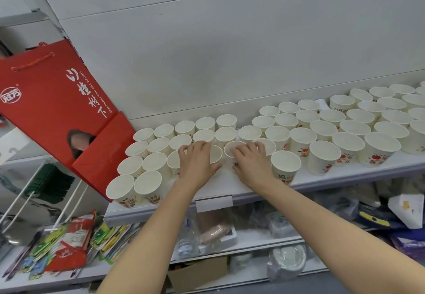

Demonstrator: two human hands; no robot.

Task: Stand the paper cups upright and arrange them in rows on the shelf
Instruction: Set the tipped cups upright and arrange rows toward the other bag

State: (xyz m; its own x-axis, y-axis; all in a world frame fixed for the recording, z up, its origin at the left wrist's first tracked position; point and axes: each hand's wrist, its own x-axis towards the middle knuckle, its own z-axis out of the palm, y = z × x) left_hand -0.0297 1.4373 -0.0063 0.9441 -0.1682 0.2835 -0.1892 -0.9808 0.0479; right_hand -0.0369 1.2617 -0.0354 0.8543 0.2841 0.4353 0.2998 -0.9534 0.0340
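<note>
Your left hand (197, 160) curls its fingers over one cup (215, 153) at the shelf's (230, 188) front middle; your right hand (249, 161) grips the cup beside it (232, 149); toward 10 and 2 o'clock, rows of upright cups (322, 130) already stand, so little seems left.

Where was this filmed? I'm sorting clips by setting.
Probably a small shop: white metal shelf with a price-label holder, a red gift bag, and packaged goods piled below.
</note>
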